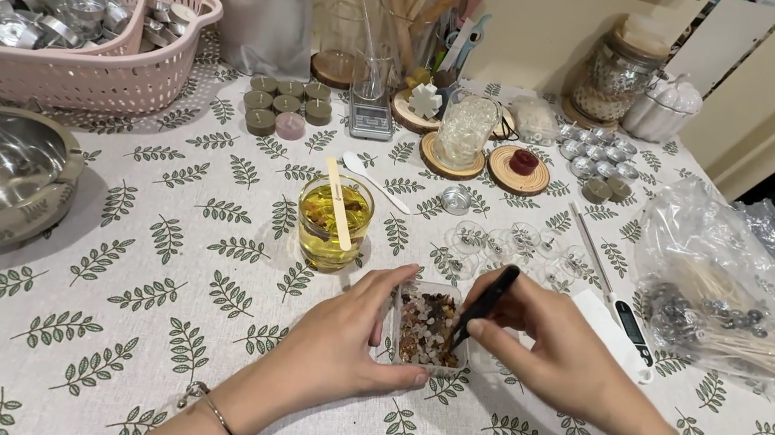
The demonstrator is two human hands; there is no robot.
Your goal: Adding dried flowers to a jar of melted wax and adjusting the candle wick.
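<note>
Near the bench's front edge, the left hand point(345, 338) cups a small box of chips point(429, 329); the right hand point(556, 347) pinches black tweezers point(484, 307) over it. A nudge could tip the box and scatter chips.

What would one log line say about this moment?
left hand: steadies clear box of small stones | right hand: dips black tweezers into it

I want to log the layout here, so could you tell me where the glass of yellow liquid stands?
In the head view, the glass of yellow liquid stands mid-table on the leaf-print tablecloth, just beyond the left hand, with a wooden stick resting in it.
</note>
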